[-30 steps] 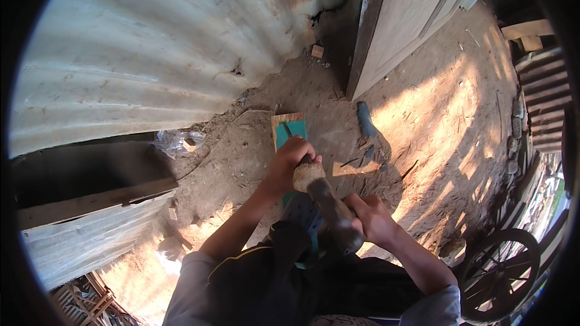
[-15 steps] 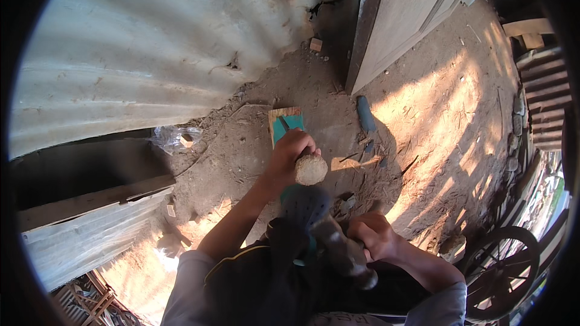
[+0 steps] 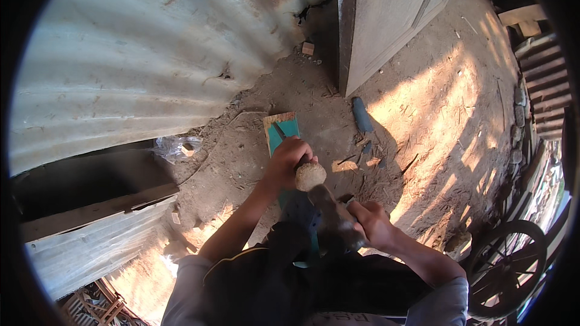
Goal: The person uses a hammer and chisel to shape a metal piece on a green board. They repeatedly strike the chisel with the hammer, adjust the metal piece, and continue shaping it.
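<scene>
My left hand (image 3: 289, 160) is wrapped round a chisel. The chisel's battered, pale handle end (image 3: 310, 177) faces up, and its dark blade (image 3: 280, 131) points down to a green-faced wooden board (image 3: 291, 128). My right hand (image 3: 373, 224) grips a hammer by its handle, which the fist mostly hides. One end of the worn metal hammer head (image 3: 331, 212) is close to the chisel's handle end; I cannot tell whether they touch. The lower part of the board runs under my hands and is largely hidden.
Corrugated metal sheeting (image 3: 139, 66) rises on the left, with a dark opening below it. A wooden door (image 3: 393, 18) stands at the top. A dark cylinder (image 3: 362, 115) and wood scraps lie on the dirt floor. A spoked wheel (image 3: 506, 268) is at the lower right.
The hammer head and my right hand have moved up toward the chisel's handle end. My left hand keeps its hold on the chisel. The view has shifted slightly.
</scene>
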`<state>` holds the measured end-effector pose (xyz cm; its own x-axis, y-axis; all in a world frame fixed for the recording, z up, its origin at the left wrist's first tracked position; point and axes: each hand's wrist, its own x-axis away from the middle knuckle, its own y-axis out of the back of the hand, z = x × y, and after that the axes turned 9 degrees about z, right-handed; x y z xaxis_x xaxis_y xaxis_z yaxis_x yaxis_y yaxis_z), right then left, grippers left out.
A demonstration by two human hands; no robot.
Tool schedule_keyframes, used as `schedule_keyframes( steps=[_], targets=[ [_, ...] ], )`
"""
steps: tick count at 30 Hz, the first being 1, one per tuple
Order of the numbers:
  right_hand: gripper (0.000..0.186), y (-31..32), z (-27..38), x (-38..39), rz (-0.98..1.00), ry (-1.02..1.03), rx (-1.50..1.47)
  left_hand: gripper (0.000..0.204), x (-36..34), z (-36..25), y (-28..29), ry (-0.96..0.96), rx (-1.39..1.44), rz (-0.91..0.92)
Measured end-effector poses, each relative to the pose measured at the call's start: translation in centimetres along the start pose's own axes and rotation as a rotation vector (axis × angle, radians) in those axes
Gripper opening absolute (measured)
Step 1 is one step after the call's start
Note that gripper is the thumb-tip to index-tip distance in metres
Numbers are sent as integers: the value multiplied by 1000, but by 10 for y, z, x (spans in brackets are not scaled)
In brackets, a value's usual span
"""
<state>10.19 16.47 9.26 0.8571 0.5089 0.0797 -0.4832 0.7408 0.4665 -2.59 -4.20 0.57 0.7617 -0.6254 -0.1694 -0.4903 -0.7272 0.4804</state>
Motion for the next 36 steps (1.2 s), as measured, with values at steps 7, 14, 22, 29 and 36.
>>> schedule_keyframes(
  steps=[7,14,22,29,36],
  targets=[
    [54,-1,-4,-7,-8,-17,-90,24,4,-3,-2,18,-13,6],
    [58,-7,-19,-7,19,-27,-78,22,0,4,0,-3,-37,27],
    [25,-4,-19,-8,-32,-130,-183,23,-7,-3,0,7,-26,44],
    [26,0,-9,0,-44,-112,-220,22,-4,-11,5,-70,-24,35],
    [25,-6,-7,-3,-45,-145,-216,23,-13,-8,3,-142,-58,60]
  ],
)
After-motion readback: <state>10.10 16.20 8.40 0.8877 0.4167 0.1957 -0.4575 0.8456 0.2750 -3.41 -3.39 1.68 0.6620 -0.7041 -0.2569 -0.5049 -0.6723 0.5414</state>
